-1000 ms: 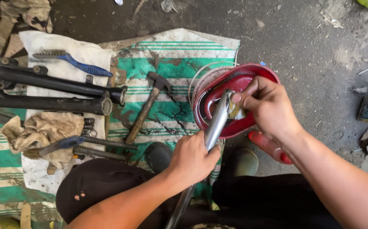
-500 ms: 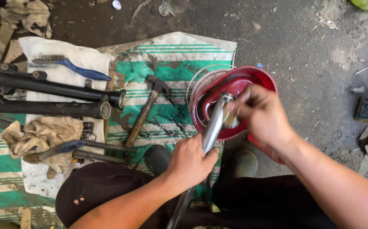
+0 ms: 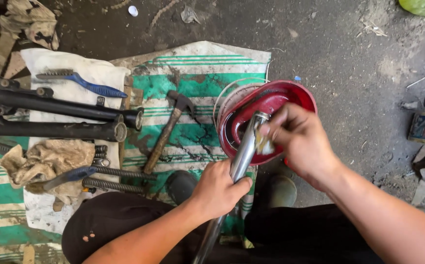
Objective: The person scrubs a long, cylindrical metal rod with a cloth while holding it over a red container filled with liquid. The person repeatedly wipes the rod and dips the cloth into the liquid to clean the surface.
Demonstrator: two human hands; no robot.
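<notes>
Slightly lower on the shiny steel tube (image 3: 244, 151) than a second ago, the right hand (image 3: 298, 142) presses a small yellowish scrubbing pad (image 3: 264, 145) against its upper end, over the red plastic basin (image 3: 300, 95). Below it the left hand (image 3: 219, 188) is clamped round the tube's middle. It looks like scrubbing; further strokes call for that steady grip and turning the tube.

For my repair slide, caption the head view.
Left hand grips a chrome tube over a red basin; right hand rubs it.

Hands (image 3: 217, 188) on metal tube (image 3: 244, 151) over red basin (image 3: 290, 93)
</notes>
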